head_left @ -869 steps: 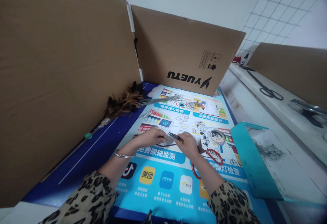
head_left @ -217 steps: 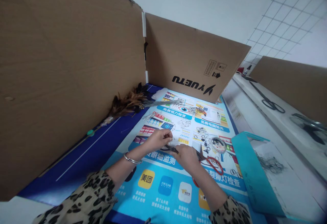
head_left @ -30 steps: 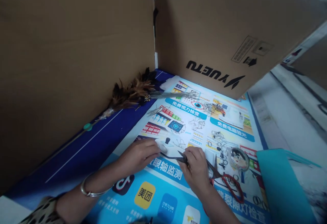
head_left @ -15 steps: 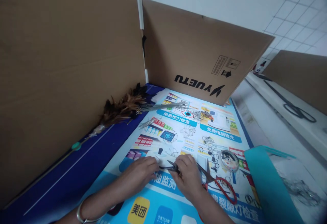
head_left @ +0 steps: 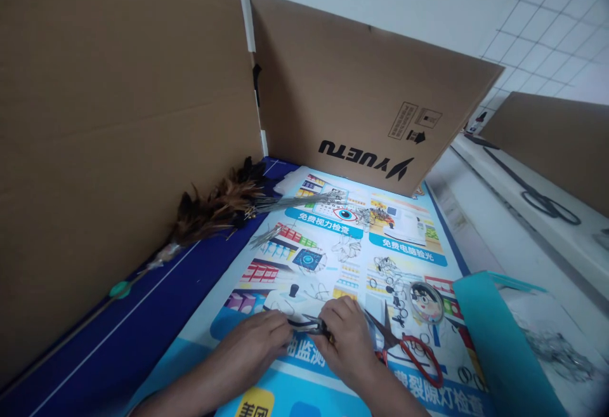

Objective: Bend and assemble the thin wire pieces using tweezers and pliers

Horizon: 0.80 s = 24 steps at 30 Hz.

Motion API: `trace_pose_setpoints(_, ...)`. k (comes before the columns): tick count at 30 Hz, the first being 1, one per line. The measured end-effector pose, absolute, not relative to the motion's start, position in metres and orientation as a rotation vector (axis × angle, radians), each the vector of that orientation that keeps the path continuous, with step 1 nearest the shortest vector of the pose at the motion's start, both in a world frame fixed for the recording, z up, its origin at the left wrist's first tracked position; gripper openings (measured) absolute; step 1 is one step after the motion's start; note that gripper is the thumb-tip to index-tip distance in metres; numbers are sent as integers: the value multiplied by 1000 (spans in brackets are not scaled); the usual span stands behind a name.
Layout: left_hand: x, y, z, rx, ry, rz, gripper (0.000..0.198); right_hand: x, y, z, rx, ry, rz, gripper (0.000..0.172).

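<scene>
My right hand [head_left: 346, 339] is closed around a pair of pliers [head_left: 311, 326], whose dark metal jaws point left. The jaws look nearly closed and reach the fingertips of my left hand [head_left: 264, 343]. Those left fingers are pinched together on something thin and dark, too small to name. Just right of my right hand lie scissors [head_left: 419, 355] with red handles, their blades apart. Thin loose wire pieces [head_left: 323, 289] are on the printed mat [head_left: 304, 379] beyond the hands.
A feather duster [head_left: 209, 211] runs along the cardboard wall [head_left: 128, 99] at left. Bundled wires [head_left: 299, 201] lie at the back. Small rings and clips [head_left: 398, 299] and a round cartoon-face tin [head_left: 426, 303] are at right, beside a teal box [head_left: 504, 341] holding tangled wire.
The pliers' jaws have gone from spread to nearly closed by my left fingertips. My left hand has shifted slightly lower and the view has turned a little.
</scene>
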<state>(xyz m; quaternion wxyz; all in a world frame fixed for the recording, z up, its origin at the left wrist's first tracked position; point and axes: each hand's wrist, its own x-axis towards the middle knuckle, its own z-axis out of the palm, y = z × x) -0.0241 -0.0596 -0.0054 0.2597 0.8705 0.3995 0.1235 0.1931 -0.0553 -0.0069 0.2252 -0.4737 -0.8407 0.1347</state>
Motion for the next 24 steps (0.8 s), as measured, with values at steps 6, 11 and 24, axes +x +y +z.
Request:
trace_pose_setpoints(6, -25, -59, 6, 2340, 1000, 489, 23, 194, -54, -6, -1267, -2293, 390, 16)
trace_pose_setpoints(11, -33, -53, -3, 2155, 931, 680, 34, 196, -57, -4, -1247, -2242, 340, 21)
trace_pose_setpoints(24, -31, -41, 10, 1667, 1200, 985, 26, 204, -56, -14, -1217, -1773, 485, 21)
